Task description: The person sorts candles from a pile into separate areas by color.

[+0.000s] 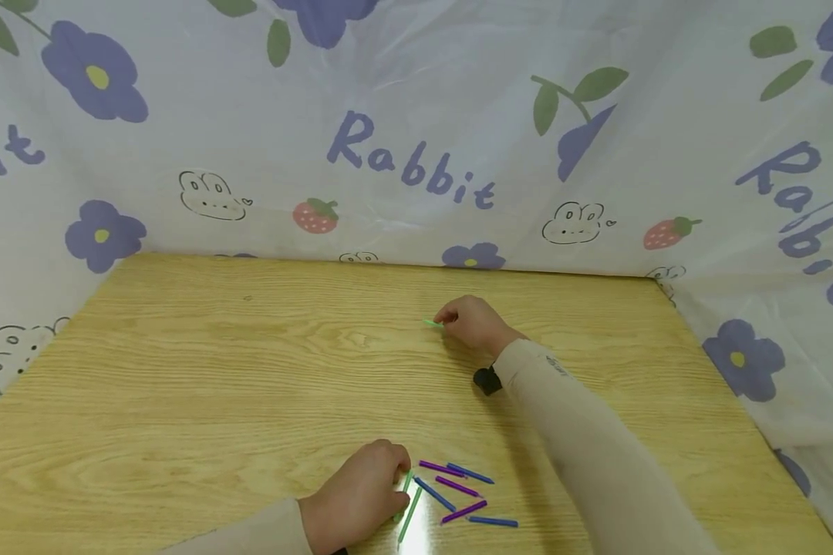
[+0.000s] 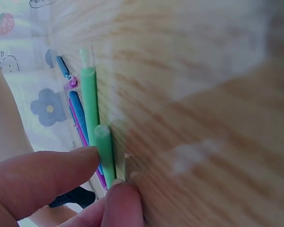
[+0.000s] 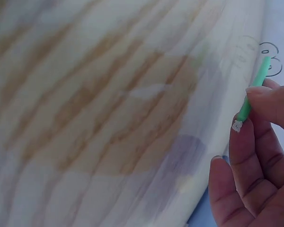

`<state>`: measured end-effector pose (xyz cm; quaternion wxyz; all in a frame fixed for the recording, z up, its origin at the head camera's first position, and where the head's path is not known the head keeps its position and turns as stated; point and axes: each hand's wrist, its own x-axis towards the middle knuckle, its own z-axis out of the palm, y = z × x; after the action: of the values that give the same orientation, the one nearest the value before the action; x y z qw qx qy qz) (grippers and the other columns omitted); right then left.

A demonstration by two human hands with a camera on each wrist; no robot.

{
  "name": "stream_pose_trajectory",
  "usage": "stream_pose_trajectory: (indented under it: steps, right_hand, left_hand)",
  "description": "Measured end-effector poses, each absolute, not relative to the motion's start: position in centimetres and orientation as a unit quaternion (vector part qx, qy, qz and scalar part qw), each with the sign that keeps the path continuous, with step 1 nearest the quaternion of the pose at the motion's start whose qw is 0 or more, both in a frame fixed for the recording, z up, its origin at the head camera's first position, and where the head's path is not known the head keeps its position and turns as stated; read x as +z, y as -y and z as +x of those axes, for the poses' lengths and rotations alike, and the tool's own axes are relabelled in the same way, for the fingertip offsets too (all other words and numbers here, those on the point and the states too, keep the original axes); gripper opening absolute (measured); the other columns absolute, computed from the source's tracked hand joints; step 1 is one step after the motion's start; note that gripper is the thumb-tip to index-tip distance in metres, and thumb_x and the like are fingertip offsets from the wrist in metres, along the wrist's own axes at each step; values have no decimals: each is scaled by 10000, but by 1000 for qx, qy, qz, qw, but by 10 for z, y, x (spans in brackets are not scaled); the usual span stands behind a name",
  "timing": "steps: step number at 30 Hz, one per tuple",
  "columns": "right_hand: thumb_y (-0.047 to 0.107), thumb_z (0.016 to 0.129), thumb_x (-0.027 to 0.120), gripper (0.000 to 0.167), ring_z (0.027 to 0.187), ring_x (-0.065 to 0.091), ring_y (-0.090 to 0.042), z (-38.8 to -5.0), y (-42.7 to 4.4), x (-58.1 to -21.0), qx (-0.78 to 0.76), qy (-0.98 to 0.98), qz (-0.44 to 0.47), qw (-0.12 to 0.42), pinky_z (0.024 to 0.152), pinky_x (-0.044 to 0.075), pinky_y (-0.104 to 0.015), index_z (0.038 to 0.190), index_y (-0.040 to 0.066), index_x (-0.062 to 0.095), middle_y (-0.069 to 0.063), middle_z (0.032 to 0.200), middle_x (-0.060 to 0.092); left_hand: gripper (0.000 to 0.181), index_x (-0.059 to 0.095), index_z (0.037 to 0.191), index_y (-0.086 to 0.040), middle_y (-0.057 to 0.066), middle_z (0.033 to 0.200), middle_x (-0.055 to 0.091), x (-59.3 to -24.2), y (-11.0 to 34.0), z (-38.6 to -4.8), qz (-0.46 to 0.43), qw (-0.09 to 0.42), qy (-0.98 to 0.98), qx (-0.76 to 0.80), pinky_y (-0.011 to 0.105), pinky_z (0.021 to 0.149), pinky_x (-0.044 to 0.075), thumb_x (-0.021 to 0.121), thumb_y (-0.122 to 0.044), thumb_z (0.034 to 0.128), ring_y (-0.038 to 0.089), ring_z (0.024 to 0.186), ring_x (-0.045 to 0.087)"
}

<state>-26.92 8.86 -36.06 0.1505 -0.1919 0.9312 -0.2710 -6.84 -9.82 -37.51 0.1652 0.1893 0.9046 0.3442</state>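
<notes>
In the head view my right hand [image 1: 479, 322] is far out over the wooden table and pinches a thin green candle [image 1: 433, 324]. The right wrist view shows that green candle [image 3: 255, 87] between thumb and fingertips, a whitish wick at its lower end. Near the front edge my left hand [image 1: 357, 493] holds another green candle [image 1: 407, 482] between thumb and finger, low at the tabletop. A further green candle [image 1: 410, 515] lies just beside it; in the left wrist view this candle [image 2: 89, 101] shows its pale wick.
Right of my left hand lie three purple candles [image 1: 456, 486] and three blue candles [image 1: 493, 522], loosely scattered. The wooden table [image 1: 250, 385] is bordered by a white cloth [image 1: 403, 223] printed with flowers and rabbits. A black wrist device [image 1: 487, 381] sits under the right cuff.
</notes>
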Motion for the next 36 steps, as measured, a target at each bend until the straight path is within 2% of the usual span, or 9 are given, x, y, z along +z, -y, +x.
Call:
stream_pose_trajectory:
  steps: [11,18,27,36]
  right_hand:
    - [8,941,553,264,1098,604,-258,-281,-81,-365,-255,-937,-186,148,919,489,-376,1156,51,699,-103,1155,672]
    - [18,938,568,243,1108,605,-262,-283,-81,-366,-227,-944,-193,145,940,481,-379,1138,44,703,-102,1148,677]
    - [19,943,564,241,1122,600,-268,-285,-79,-368,-218,-945,-191,151,950,476,-390,1137,47,705,-107,1165,671]
    - [19,941,564,250,1146,586,-273,-286,-77,-369,-226,-944,-183,158,961,469,-399,1149,54,698,-110,1194,658]
  left_hand:
    - [160,608,849,-11,-16,725,445,-378,100,-69,195,159,-908,334,258,614,376,718,-3,733,108,678,393]
    - [163,618,869,0,-21,729,444,-377,100,-69,190,171,-904,343,249,614,377,712,-7,736,101,677,391]
    - [158,610,841,-7,-28,710,433,-377,101,-69,199,157,-905,342,243,611,368,708,4,717,94,669,384]
    - [156,618,862,3,-22,719,443,-376,102,-71,195,171,-902,344,247,613,376,712,4,737,99,675,390]
